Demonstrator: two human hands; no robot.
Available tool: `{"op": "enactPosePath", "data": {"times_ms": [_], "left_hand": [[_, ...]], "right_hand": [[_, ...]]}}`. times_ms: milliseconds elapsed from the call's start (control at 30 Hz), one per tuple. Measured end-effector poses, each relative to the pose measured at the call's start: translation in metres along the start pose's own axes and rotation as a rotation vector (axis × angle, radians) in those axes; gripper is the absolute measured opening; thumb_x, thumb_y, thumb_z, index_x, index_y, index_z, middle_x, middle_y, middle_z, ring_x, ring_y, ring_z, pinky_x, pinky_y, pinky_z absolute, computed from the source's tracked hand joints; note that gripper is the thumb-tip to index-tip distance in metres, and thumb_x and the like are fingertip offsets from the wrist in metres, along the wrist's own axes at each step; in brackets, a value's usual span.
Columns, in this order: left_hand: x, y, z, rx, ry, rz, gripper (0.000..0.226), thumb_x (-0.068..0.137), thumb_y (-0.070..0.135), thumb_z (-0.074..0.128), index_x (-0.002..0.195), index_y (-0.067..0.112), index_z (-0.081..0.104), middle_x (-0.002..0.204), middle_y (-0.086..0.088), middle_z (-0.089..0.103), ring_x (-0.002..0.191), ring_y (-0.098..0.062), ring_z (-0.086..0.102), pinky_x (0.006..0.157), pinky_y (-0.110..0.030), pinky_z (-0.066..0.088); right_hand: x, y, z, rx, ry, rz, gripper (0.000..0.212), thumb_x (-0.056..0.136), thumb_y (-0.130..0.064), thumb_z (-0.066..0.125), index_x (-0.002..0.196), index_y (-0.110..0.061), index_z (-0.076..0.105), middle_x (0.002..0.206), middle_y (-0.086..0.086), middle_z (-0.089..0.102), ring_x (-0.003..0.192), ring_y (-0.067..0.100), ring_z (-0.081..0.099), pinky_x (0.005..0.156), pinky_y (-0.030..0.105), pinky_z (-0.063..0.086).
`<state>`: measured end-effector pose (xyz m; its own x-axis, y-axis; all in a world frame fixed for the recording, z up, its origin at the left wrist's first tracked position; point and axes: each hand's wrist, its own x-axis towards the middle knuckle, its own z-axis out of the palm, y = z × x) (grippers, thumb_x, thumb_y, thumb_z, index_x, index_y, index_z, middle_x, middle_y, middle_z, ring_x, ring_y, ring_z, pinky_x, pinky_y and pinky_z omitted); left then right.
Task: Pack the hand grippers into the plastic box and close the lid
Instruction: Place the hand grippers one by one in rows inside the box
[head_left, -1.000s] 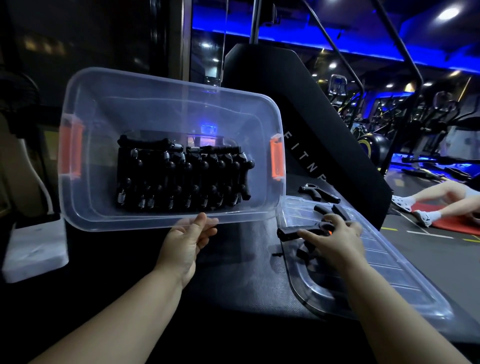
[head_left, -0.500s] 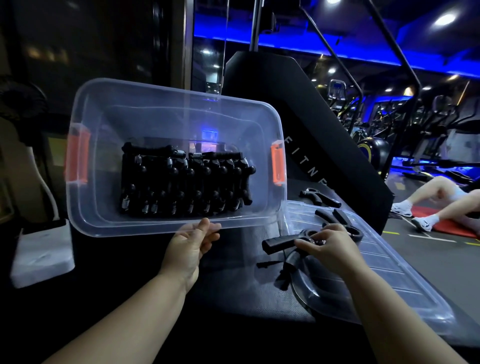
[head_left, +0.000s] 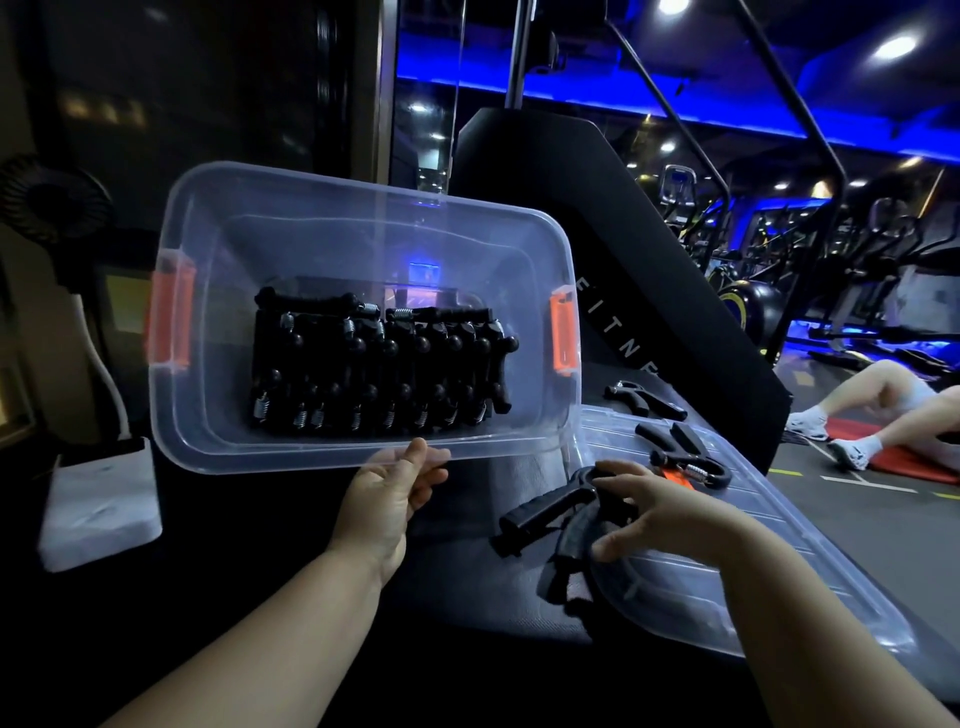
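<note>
- Head view: left hand (head_left: 387, 501) grips tilted clear plastic box (head_left: 332, 218) by its near rim.
- Right hand (head_left: 657, 512) holds black hand gripper (head_left: 550, 512), handles pointing left; box lies up-left of it.
- Clear lid (head_left: 779, 582) flat on worktop.

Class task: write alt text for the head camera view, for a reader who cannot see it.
A person's left hand tilts a clear plastic box, holding a packed row of black hand grippers, toward the camera while the right hand grasps another gripper at the edge of the clear lid. Two more loose grippers lie beyond, in a dim, blue-lit gym.
</note>
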<state>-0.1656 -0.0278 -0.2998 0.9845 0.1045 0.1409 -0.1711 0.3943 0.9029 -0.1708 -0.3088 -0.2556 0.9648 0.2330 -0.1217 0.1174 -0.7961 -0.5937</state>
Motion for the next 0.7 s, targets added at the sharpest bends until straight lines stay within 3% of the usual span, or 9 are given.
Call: {"op": "enactPosePath", "data": {"times_ms": [100,267,467,600,700], "left_hand": [[0.0,-0.001,-0.001,-0.001,-0.002,0.0,0.023,0.092,0.028,0.053,0.084,0.012,0.067,0.092,0.0,0.072,0.083,-0.013,0.063,0.077,-0.025,0.043],[-0.001,0.001,0.0,0.006,-0.005,0.0,0.024,0.093,0.028,0.052,0.084,0.012,0.067,0.09,0.002,0.073,0.083,-0.013,0.063,0.077,-0.025,0.043],[-0.002,0.002,0.0,0.008,0.005,-0.008,0.024,0.094,0.027,0.051,0.082,0.013,0.067,0.088,0.003,0.073,0.082,-0.012,0.063,0.078,-0.025,0.044],[-0.001,0.001,0.0,0.008,0.001,-0.009,0.024,0.094,0.027,0.051,0.082,0.013,0.067,0.086,0.004,0.074,0.082,-0.013,0.063,0.077,-0.025,0.044],[-0.001,0.001,-0.001,0.01,-0.001,-0.014,0.024,0.094,0.027,0.052,0.083,0.013,0.067,0.088,0.004,0.073,0.083,-0.013,0.064,0.079,-0.026,0.044]], "right_hand": [[0.002,0.002,0.001,-0.159,0.078,-0.026,0.082,0.059,-0.032,0.089,0.132,-0.019,0.056,0.139,-0.014,0.038,0.115,0.01,0.052,0.099,0.029,0.046],[0.003,-0.008,0.009,-0.361,0.285,-0.044,0.038,0.068,-0.029,0.081,0.104,-0.023,0.073,0.107,-0.002,0.063,0.085,0.013,0.063,0.077,0.027,0.053],[-0.004,-0.027,0.017,-0.627,0.316,-0.051,0.043,0.076,-0.048,0.069,0.115,-0.03,0.066,0.115,-0.008,0.061,0.105,0.016,0.055,0.082,0.026,0.043],[-0.006,-0.022,0.021,-0.722,0.353,-0.109,0.049,0.077,-0.058,0.061,0.118,-0.032,0.06,0.125,-0.015,0.055,0.127,0.012,0.036,0.097,0.027,0.036],[-0.007,-0.021,0.026,-0.63,0.342,-0.085,0.048,0.081,-0.052,0.06,0.123,-0.031,0.052,0.127,-0.01,0.05,0.12,0.013,0.044,0.084,0.024,0.035]]}}
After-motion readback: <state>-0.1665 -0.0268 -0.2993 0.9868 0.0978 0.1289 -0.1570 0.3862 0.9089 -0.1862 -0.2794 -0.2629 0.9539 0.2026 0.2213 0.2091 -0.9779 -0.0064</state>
